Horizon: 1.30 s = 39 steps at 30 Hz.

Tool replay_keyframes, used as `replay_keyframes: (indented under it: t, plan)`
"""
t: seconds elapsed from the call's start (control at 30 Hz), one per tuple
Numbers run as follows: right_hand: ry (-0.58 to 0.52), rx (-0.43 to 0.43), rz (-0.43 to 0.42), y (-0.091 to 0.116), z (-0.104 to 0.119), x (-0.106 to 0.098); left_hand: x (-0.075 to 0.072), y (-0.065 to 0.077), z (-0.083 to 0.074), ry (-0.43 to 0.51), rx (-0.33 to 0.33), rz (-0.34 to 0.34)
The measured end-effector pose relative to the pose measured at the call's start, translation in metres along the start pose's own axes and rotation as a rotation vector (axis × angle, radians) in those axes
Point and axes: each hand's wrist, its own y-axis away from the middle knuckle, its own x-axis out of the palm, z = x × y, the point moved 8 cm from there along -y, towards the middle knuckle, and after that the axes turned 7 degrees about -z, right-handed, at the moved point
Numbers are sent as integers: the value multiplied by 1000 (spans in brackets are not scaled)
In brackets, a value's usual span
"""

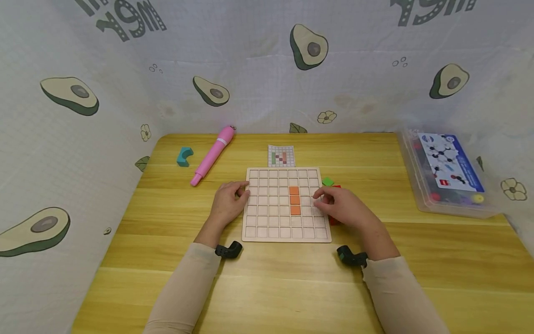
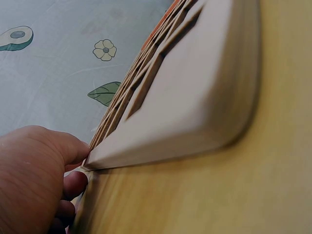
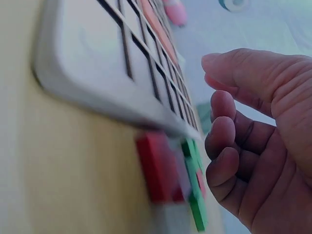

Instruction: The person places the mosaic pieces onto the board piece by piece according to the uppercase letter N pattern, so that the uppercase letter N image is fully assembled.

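A pale wooden grid board (image 1: 267,222) lies flat on the table, with orange square tiles (image 1: 295,200) in a vertical column right of its middle. At the board's left edge my left hand (image 1: 226,202) rests its fingertips against the rim; the left wrist view shows the same contact at the board's edge (image 2: 146,158). My right hand (image 1: 344,206) hovers over the right edge with loosely bent fingers, thumb and index close together. In the right wrist view I see nothing between those fingers (image 3: 234,73). Beneath and beside that hand are red pieces (image 3: 158,168) and green pieces (image 3: 195,195), partly hidden in the head view.
A small printed pattern card (image 1: 281,156) sits just behind the board. Left of it are a pink pen-shaped stick (image 1: 213,155) and a teal arch block (image 1: 184,157). A clear plastic box (image 1: 450,171) of coloured parts stands at the right. Patterned cloth (image 1: 267,93) hangs behind.
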Motion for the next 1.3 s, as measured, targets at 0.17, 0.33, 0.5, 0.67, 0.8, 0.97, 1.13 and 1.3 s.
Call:
replay_keyframes:
  t: [0.17,0.33,0.5,0.67,0.8,0.97,1.13,1.3]
  plan:
    - [-5,37,-44,2,-14,-17,0,0,-1,-12,2,-1]
    - [-20,34,-83,3,-23,-28,-1,0,-1,-10,-4,-2]
    - [-21,59,-108,4,-34,-34,-1,0,-1,-11,-1,-4]
    - [15,99,-133,3,-43,-37,0,0,-1,-3,2,-2]
    - [32,130,-152,2,-50,-37,0,0,0,-6,5,-4]
    - [53,148,-174,-1,-58,-36,1,0,0,-10,2,-1]
    - [87,144,-180,-4,-61,-33,2,-1,0,-12,1,-3]
    - [93,143,-177,-4,-59,-33,1,0,1,-11,1,-2]
